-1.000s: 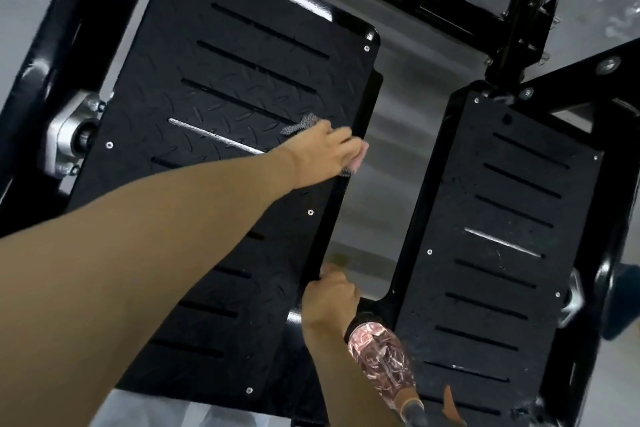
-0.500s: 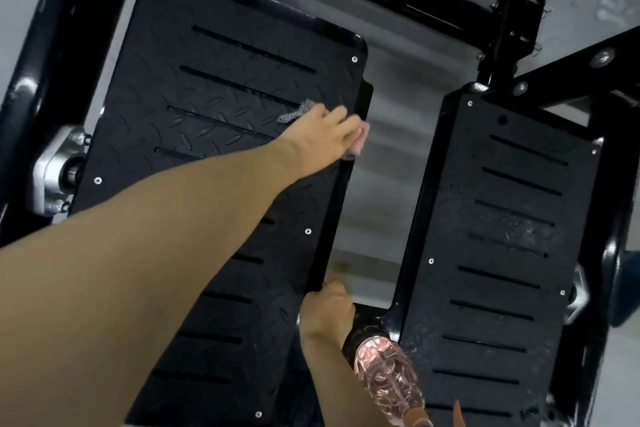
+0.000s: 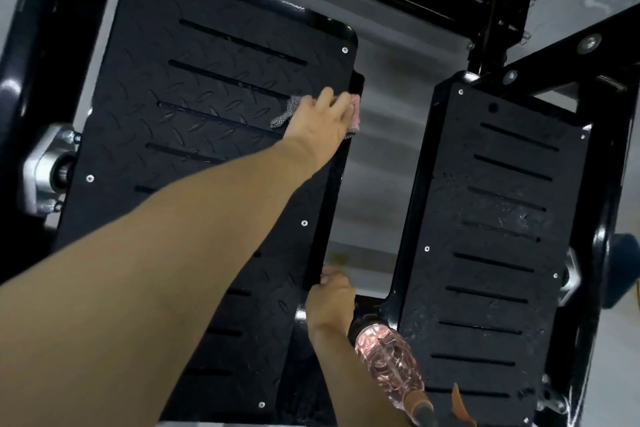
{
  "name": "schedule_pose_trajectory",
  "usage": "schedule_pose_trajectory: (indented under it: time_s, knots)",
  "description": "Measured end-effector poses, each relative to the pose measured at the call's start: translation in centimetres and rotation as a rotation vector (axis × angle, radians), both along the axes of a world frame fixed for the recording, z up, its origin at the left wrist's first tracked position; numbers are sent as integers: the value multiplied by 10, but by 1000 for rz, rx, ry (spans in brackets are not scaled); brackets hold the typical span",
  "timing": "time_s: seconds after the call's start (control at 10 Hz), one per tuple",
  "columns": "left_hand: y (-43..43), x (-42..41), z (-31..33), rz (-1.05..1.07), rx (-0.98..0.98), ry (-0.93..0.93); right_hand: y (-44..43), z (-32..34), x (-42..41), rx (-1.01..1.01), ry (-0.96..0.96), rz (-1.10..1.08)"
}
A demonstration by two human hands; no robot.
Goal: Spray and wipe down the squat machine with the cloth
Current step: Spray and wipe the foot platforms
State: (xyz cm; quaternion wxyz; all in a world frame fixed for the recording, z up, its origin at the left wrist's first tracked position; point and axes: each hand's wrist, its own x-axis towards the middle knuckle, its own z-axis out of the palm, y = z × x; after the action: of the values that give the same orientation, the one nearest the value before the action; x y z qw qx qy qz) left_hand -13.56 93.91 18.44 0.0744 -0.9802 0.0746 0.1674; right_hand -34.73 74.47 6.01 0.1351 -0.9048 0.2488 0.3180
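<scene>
Your left grip (image 3: 322, 125) lies flat, fingers straight, pressing the pink and grey cloth (image 3: 355, 114) onto the left footplate (image 3: 207, 87), right at its inner edge near the top corner! Down low, your right grip (image 3: 330, 302) curls its fingers over that same plate's inner edge. The clear pink spray bottle (image 3: 388, 357) sits just beside that wrist; I cannot tell what holds it. Across the gap, the right footplate (image 3: 491, 288) glistens with wet specks.
</scene>
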Motion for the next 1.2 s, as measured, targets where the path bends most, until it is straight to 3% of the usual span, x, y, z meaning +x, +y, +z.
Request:
schedule_pose_trajectory:
  time_s: [0.1,0.2,0.4,0.7,1.0,1.2]
  knots:
    - [-7,-31,3,-53,-13,42,44,104,33,140,59,-62]
    - [-14,-74,1,-146,-59,49,44,112,28,183,34,-26]
    - [-38,-160,-2,-221,-50,83,36,117,-11,147,-123,274]
    - [-79,-265,4,-154,-52,150,-1,141,-87,172,-40,606]
    - [-107,-359,11,-267,-19,324,-37,150,-122,186,98,600]
    - [-96,-365,13,-561,30,269,-49,145,-135,154,98,592]
